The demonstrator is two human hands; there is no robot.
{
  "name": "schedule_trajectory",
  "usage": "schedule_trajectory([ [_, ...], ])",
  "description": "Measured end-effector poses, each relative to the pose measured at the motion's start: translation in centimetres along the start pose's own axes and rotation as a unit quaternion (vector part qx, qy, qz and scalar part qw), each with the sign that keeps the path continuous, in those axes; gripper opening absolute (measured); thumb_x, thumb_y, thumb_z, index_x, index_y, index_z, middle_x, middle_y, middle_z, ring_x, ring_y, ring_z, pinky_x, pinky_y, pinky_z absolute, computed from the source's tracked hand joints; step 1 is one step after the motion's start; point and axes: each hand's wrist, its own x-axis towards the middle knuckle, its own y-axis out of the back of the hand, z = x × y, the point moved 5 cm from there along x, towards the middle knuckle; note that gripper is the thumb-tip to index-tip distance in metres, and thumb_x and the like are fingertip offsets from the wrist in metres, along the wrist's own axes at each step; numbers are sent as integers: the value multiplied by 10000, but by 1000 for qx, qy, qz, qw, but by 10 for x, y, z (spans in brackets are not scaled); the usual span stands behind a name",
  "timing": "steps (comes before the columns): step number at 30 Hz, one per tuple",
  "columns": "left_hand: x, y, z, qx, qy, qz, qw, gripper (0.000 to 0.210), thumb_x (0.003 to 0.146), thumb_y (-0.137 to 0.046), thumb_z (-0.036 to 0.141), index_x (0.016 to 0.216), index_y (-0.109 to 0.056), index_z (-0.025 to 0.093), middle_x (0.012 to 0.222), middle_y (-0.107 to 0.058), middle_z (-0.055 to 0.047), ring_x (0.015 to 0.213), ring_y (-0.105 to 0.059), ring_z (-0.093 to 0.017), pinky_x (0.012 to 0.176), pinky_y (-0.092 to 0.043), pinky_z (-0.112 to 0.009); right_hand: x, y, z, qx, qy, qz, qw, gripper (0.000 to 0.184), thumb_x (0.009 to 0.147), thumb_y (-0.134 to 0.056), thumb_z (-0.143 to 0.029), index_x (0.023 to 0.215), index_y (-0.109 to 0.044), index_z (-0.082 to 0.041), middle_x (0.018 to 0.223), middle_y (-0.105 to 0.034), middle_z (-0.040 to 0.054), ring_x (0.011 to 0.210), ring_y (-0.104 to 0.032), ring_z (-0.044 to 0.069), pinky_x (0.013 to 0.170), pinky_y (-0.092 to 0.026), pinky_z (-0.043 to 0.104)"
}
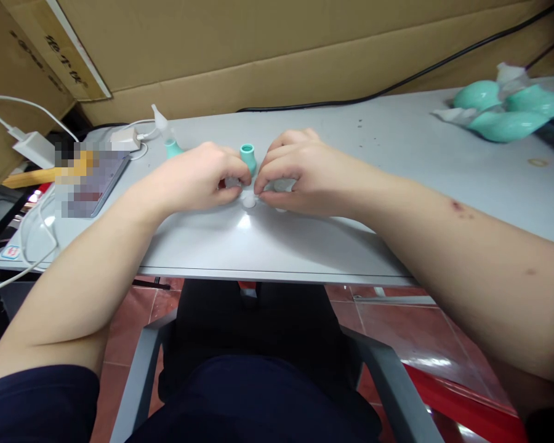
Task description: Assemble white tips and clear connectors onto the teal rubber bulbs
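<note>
Over the grey table, my left hand and my right hand meet with bent fingers. Both sets of fingertips pinch at a small white plastic piece low between them. Its exact shape is partly covered by the fingers. Whitish translucent material also shows inside the curl of each hand, too hidden to name. Just behind the fingertips stands a teal rubber bulb, its round open neck facing up. Beyond my left wrist, another teal bulb carries a clear pointed nozzle.
Several teal bulbs with whitish nozzles lie at the far right, near a tan ring. At the left are a phone-like device, a white charger and white cables. A black cable runs along the cardboard wall.
</note>
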Motion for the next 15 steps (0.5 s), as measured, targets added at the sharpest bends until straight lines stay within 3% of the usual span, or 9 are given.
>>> schedule_trajectory([
  [5,1,-4,1,8,36,-53,998,320,1089,-741,183,1286,-979,264,1252,-969,-52,1093,-917,-285,998,-680,-404,3,1,-8,-65,-34,-45,996,208,1103,-778,-179,968,-894,-285,1058,-917,99,1470,-705,509,1289,-458,758],
  [15,0,-6,-1,-13,40,-43,998,292,1055,-763,205,1245,-977,265,1200,-943,-59,1010,-891,-266,947,-670,-401,7,-6,-10,-105,-49,-87,989,222,1090,-827,-167,907,-906,-264,1119,-936,99,1499,-700,525,1290,-377,753],
])
